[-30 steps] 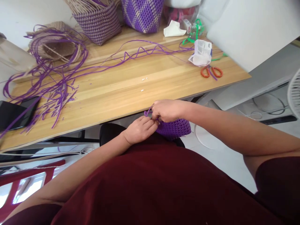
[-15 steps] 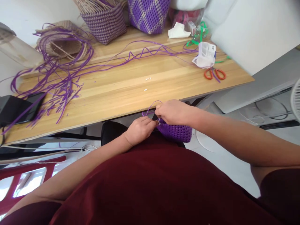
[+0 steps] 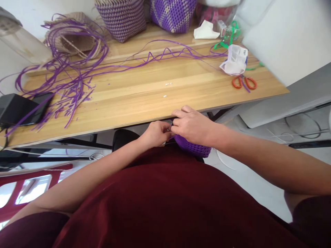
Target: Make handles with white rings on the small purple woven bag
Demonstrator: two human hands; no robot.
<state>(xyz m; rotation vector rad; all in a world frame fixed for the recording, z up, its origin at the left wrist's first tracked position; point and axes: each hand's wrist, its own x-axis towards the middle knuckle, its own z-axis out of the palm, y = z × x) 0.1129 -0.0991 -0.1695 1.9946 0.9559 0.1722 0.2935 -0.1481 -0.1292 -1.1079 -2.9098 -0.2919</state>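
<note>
A small purple woven basket rests at my lap, just under the table's front edge. My right hand is curled over its upper rim, thumb and index finger closed at the left end and the other fingers bent above. My left hand meets it from the left, its thumb and fingertips pinched together at the basket's edge. A bit of purple strip shows by those fingertips. Something small and dark lies between the two hands, mostly covered, and I cannot make out what it is.
On the wooden table lie coiled purple strips, cut strip pieces and a black box-shaped device. Orange-handled scissors lie by a white packet at right. Woven baskets stand at the back.
My left hand has rolled into a thumb-and-finger pinch by the basket's edge. The right hand's fingers have lifted and spread over the rim. The purple loop above the hands no longer shows.
</note>
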